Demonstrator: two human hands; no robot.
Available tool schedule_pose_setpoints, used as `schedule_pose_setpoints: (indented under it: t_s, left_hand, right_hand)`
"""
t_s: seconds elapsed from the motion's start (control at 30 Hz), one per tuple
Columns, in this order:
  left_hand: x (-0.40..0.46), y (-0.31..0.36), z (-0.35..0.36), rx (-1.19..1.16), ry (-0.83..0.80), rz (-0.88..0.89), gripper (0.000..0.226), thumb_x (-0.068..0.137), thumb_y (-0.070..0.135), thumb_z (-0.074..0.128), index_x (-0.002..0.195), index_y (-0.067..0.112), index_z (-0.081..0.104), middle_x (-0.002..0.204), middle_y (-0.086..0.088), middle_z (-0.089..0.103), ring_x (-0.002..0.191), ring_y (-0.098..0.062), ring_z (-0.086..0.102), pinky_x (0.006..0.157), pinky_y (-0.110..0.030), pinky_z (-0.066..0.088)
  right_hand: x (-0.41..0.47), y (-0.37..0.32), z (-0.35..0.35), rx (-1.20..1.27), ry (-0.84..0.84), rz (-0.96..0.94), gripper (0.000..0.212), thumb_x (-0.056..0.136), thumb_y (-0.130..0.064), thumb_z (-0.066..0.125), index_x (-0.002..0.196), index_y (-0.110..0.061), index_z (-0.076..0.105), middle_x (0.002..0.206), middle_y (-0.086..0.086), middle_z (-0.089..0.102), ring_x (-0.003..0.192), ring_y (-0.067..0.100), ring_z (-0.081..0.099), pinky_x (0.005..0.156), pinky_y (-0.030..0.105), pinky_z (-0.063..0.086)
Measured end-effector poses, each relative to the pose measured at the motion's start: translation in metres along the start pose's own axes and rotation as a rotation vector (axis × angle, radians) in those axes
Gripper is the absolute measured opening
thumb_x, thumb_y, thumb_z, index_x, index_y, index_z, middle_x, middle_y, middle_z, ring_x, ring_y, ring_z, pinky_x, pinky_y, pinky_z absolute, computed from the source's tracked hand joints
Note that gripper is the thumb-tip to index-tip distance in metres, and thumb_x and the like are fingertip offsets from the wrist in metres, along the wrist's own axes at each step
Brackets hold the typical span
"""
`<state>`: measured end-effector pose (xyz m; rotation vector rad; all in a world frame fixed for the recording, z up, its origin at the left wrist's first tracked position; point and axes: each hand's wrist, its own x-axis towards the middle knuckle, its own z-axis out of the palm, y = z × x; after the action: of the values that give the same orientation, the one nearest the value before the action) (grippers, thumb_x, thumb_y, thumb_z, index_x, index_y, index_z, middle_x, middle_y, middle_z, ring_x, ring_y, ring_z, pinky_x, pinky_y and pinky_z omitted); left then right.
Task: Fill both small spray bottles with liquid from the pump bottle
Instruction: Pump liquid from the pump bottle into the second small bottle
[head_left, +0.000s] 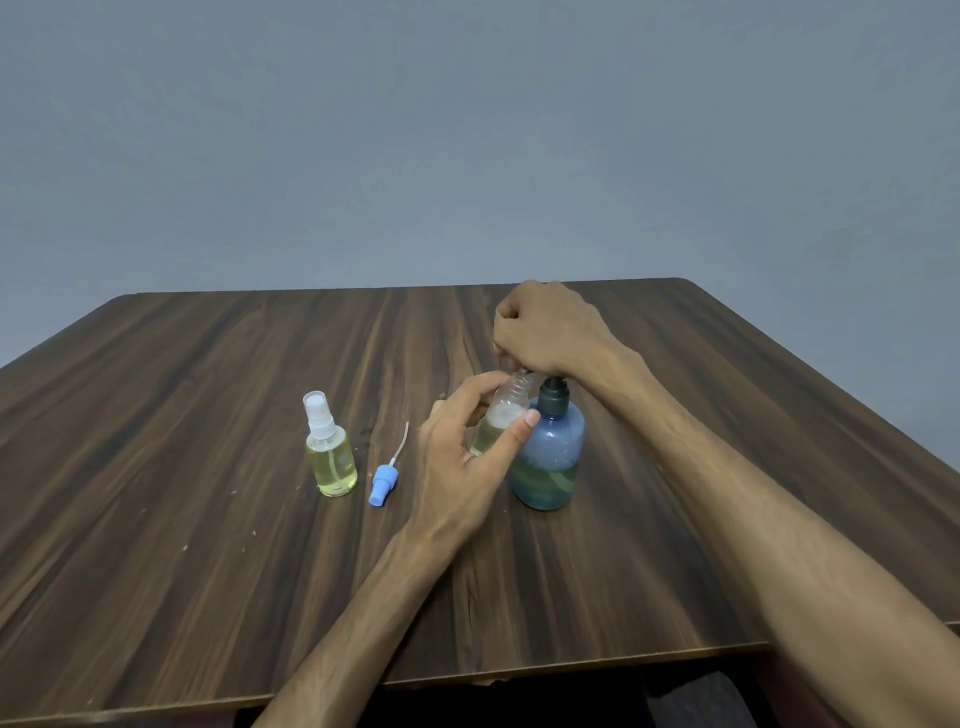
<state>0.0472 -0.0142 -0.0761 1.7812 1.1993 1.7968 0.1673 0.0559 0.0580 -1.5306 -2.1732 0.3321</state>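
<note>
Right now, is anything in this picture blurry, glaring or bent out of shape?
Head view: soft, even light, no glare; wide-angle lens bows the table edges; right hand on the pump bottle looks slightly smeared; the capped spray bottle and blue sprayer stay fairly sharp.

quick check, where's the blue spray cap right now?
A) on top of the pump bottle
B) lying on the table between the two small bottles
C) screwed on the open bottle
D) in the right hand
B: the blue spray cap lies flat on the table, between the capped bottle and the open bottle held by the left hand.
</note>
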Motion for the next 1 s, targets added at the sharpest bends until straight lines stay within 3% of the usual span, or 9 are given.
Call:
schedule_pose_setpoints:
  t_s: [0.13,0.33,0.47,0.6,0.67,0.77,0.9,1.0]
  left_hand:
    - [0.0008,0.0006,0.0007,-0.013,-0.008,-0.005,0.032,0.097,0.044,0.074,0.124,0.026,0.071,0.114,0.006,0.079,0.107,-0.031,0.073,0.091,-0.058,0.058]
    - [0.0001,0.0012,0.0004,-0.013,0.0,-0.017,0.032,0.096,0.045,0.074,0.124,0.028,0.071,0.111,0.006,0.079,0.106,-0.031,0.073,0.09,-0.054,0.059]
    - [0.001,0.001,0.0007,-0.011,-0.008,-0.01,0.031,0.097,0.041,0.074,0.124,0.026,0.072,0.113,0.007,0.079,0.108,-0.03,0.073,0.092,-0.056,0.058]
    - [-0.0008,0.0014,0.0002,-0.013,0.004,-0.006,0.032,0.097,0.042,0.074,0.122,0.023,0.072,0.11,0.006,0.078,0.106,-0.03,0.073,0.09,-0.056,0.058]
    - [0.0002,0.0021,0.0004,-0.016,0.005,-0.005,0.033,0.097,0.043,0.073,0.123,0.024,0.072,0.111,0.006,0.078,0.107,-0.031,0.073,0.091,-0.056,0.058]
    - [0.0006,0.0021,0.0008,-0.02,-0.003,-0.006,0.032,0.097,0.042,0.073,0.124,0.024,0.072,0.113,0.006,0.079,0.107,-0.032,0.073,0.092,-0.057,0.058]
    - [-0.0005,0.002,0.0005,-0.012,0.003,0.0,0.032,0.097,0.043,0.073,0.122,0.024,0.072,0.11,0.007,0.078,0.104,-0.03,0.073,0.09,-0.057,0.058]
    - [0.0012,0.0021,0.0006,-0.009,0.001,0.003,0.031,0.097,0.042,0.073,0.122,0.024,0.072,0.111,0.008,0.078,0.105,-0.028,0.073,0.091,-0.057,0.058]
  right_hand:
    - [-0.0021,0.001,0.0049,-0.011,-0.078,0.029,0.025,0.087,-0.018,0.059,0.083,-0.006,0.081,0.068,0.003,0.067,0.064,0.018,0.055,0.057,0.03,0.043]
    - [0.0004,-0.0025,-0.0019,0.0,-0.019,0.01,0.025,0.083,-0.019,0.056,0.075,-0.013,0.079,0.073,0.002,0.078,0.073,0.027,0.071,0.067,0.039,0.057]
    - [-0.0018,-0.0001,0.0039,0.0,-0.08,0.033,0.025,0.086,-0.017,0.058,0.076,-0.012,0.081,0.067,-0.002,0.07,0.062,0.017,0.058,0.058,0.031,0.042]
    - [-0.0001,-0.0007,0.0003,0.012,0.015,0.007,0.025,0.083,-0.018,0.056,0.078,-0.009,0.079,0.073,0.003,0.078,0.064,0.018,0.061,0.063,0.034,0.051]
    - [0.0002,0.0004,0.0014,0.029,-0.015,0.016,0.024,0.083,-0.016,0.057,0.076,-0.011,0.079,0.075,0.005,0.079,0.066,0.018,0.063,0.065,0.038,0.054]
    - [-0.0016,-0.0003,0.005,-0.009,-0.057,0.04,0.024,0.084,-0.016,0.058,0.077,-0.011,0.08,0.067,0.002,0.071,0.064,0.019,0.059,0.06,0.034,0.047]
    - [-0.0001,-0.001,-0.0003,0.011,0.039,0.02,0.025,0.082,-0.018,0.055,0.077,-0.01,0.078,0.073,0.005,0.078,0.071,0.026,0.069,0.07,0.041,0.058]
    - [-0.0007,-0.0006,0.0035,-0.004,-0.017,0.03,0.024,0.084,-0.018,0.058,0.079,-0.009,0.079,0.073,0.007,0.076,0.065,0.019,0.061,0.061,0.036,0.05]
